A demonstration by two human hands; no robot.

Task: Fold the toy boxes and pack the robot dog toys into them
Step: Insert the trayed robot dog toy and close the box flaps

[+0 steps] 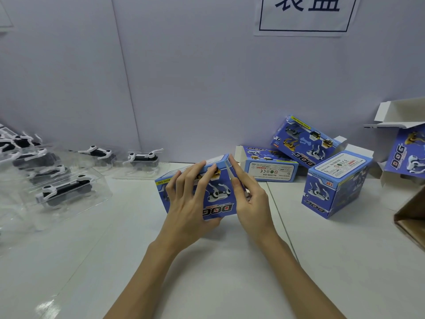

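One head-worn camera looks forward and down, close over the table (207,272); the wall (184,77) fills twelve o'clock.

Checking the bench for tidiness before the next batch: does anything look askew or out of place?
Yes. One blue box lies tilted against the wall atop another box rather than flat on the table. At the far right, a box stands with its white flaps open. No damage or spills show.
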